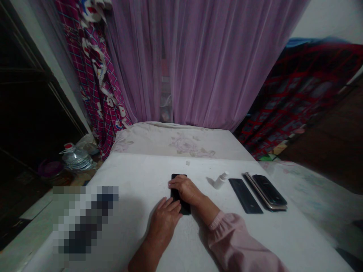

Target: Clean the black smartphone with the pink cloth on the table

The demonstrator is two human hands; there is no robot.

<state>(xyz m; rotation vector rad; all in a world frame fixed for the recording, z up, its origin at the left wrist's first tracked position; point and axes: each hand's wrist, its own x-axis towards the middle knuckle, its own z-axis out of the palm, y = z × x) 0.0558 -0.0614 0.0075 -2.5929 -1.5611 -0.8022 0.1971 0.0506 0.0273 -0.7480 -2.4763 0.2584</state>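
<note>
A black smartphone lies flat on the white-covered table, its long side pointing away from me. My right hand reaches across its upper half, fingers bent together at the far left edge; whatever may be under the fingertips is hidden. Beside the phone's lower left, my left hand rests with fingers stretched out and slightly apart, the fingertips touching the phone's lower part. A small white spray bottle stands to the right of my right hand, slightly tilted in view. Beyond the phone sits a tiny pale square piece.
To the right lie a dark flat phone-like panel and a stack of phones. A blurred-out dark item is at the table's left. Purple curtains hang behind; a large water bottle stands off the table, left.
</note>
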